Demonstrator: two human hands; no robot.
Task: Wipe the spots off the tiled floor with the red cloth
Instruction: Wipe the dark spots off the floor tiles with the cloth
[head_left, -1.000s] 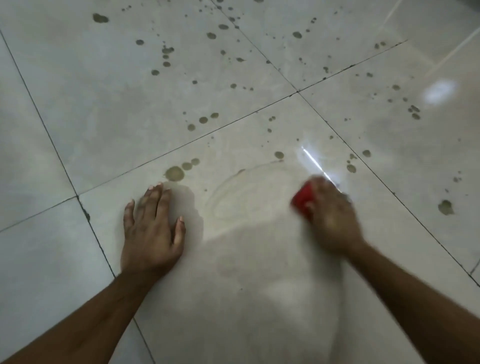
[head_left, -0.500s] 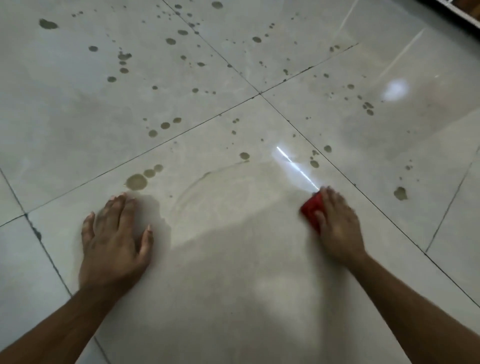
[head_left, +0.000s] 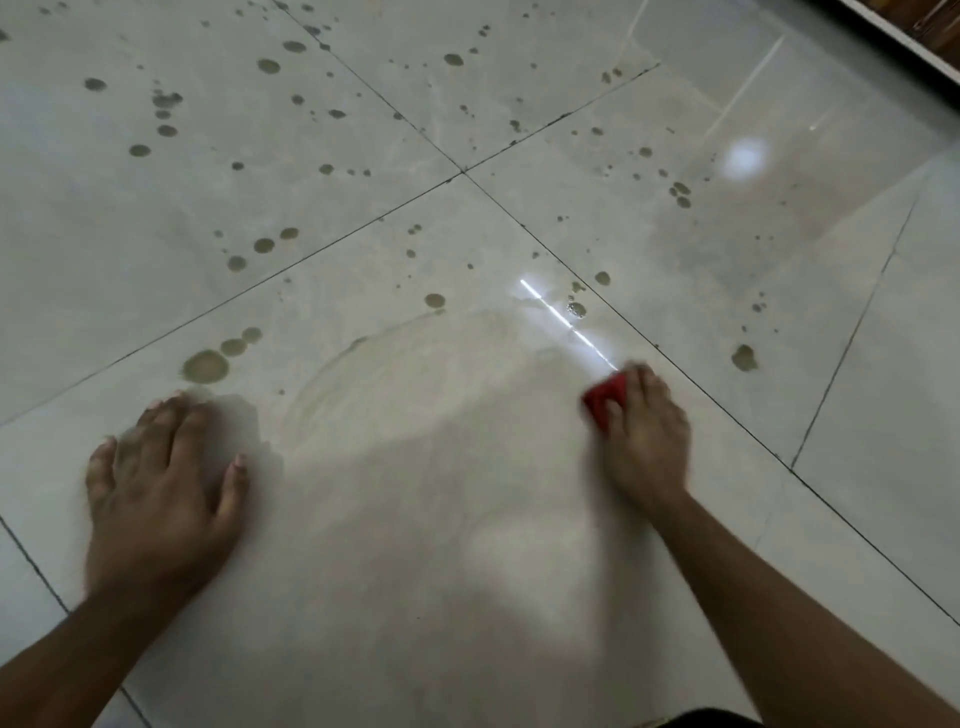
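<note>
The red cloth (head_left: 604, 399) lies on the pale tiled floor (head_left: 415, 519) under my right hand (head_left: 644, 436), which grips it; only its left end shows past my fingers. My left hand (head_left: 161, 483) rests flat on the same tile, fingers spread, holding nothing. Between my hands the tile bears a smeared wet arc (head_left: 332, 364) and carries no spots. A large brown spot (head_left: 205, 366) sits just beyond my left fingertips. Another spot (head_left: 744, 357) lies right of the cloth, and a wet one (head_left: 576, 310) is just ahead of it.
Several brown spots dot the tiles farther ahead (head_left: 270, 66). Dark grout lines cross at a joint (head_left: 463, 171). A dark skirting edge (head_left: 904, 47) runs along the top right corner. A light glare (head_left: 744, 156) reflects on the right tile.
My right hand with the cloth has stayed near the grout line on the right, blurred from rubbing. The view has shifted, so both hands sit lower and farther left in the frame.
</note>
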